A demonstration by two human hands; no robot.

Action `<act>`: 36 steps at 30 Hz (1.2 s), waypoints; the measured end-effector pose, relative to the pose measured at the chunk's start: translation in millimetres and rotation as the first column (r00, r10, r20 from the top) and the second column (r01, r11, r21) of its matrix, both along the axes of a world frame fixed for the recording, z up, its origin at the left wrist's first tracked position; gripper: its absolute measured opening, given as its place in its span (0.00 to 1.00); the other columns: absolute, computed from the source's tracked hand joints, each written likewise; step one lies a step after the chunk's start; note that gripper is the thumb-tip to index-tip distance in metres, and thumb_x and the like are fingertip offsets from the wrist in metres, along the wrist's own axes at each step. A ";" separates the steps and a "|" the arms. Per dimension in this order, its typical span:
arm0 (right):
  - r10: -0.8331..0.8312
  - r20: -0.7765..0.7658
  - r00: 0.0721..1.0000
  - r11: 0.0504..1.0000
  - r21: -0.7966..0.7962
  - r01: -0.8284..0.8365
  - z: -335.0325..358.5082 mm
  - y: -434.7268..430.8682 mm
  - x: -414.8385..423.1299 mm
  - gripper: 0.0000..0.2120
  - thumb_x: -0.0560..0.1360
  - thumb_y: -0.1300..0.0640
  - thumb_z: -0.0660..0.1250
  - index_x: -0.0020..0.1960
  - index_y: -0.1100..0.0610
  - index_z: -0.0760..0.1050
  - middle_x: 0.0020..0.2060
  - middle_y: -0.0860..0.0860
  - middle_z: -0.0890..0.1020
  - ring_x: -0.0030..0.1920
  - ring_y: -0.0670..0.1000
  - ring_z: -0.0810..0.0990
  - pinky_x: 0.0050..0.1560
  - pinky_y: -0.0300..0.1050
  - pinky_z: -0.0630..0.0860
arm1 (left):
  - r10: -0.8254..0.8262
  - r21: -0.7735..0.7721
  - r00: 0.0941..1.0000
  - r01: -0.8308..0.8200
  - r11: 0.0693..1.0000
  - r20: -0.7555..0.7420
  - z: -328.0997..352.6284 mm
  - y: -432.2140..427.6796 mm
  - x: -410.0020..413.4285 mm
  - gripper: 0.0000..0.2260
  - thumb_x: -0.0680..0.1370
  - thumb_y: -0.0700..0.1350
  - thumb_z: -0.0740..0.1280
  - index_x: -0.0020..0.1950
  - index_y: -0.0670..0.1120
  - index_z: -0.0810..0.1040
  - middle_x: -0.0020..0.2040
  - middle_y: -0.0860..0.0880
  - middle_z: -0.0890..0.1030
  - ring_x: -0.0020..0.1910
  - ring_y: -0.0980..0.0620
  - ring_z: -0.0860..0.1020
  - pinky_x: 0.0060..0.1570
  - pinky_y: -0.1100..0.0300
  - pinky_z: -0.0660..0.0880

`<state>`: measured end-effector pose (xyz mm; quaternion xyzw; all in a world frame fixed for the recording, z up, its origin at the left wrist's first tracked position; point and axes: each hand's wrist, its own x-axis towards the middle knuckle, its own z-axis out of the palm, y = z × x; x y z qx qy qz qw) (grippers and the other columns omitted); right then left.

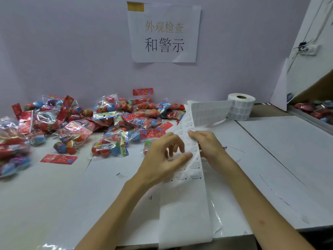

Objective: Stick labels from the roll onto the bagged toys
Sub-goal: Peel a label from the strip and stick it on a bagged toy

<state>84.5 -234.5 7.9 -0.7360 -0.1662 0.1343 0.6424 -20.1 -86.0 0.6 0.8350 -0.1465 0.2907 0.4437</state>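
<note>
Strip: label strip [187, 204] runs from the roll [240, 107] at the back of the table [54, 195], loops up, then comes down toward the person and hangs over the near edge. This likely keeps fresh labels between both hands.
Right hand: right hand [209, 145] has its fingers curled over the strip's right edge and holds it lifted, probably to steady it for peeling.
Left hand: left hand [162, 159] has its fingers bent and loose, with the thumb tip against the strip's printed face. Blur hides whether a label is pinched.
Bagged toys: bagged toys [108, 123] lie heaped at the left and back, and neither hand touches them.
Nearest bag: nearest bag [110, 147] lies near the left hand, apparently within easy reach for labelling.
</note>
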 end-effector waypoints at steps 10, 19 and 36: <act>0.278 -0.333 0.901 0.930 0.329 -0.165 7.0 -2.7 1.3 0.16 0.84 0.51 0.59 0.56 0.63 0.78 0.46 0.61 0.85 0.42 0.56 0.85 0.42 0.47 0.83 | 0.168 0.363 0.984 -0.136 0.922 -0.058 -12.1 0.4 5.5 0.20 0.72 0.57 0.76 0.58 0.56 0.71 0.53 0.57 0.69 0.47 0.55 0.73 0.41 0.57 0.75; 0.543 -0.132 0.830 0.836 0.175 -0.519 -4.9 -1.7 -5.9 0.15 0.77 0.61 0.69 0.63 0.59 0.81 0.58 0.60 0.83 0.56 0.58 0.83 0.59 0.53 0.80 | 0.338 0.074 0.940 -0.334 0.940 -0.052 -12.4 21.3 13.9 0.13 0.75 0.52 0.76 0.53 0.55 0.74 0.52 0.57 0.73 0.50 0.62 0.75 0.43 0.67 0.73; 0.382 0.172 0.908 0.918 0.039 -0.394 -0.1 4.4 -20.9 0.10 0.74 0.60 0.73 0.55 0.53 0.85 0.49 0.55 0.86 0.49 0.52 0.85 0.48 0.49 0.81 | 0.305 0.023 0.952 -0.305 0.952 -0.012 -2.8 26.8 11.7 0.09 0.73 0.47 0.79 0.47 0.50 0.80 0.46 0.55 0.78 0.45 0.57 0.77 0.40 0.70 0.71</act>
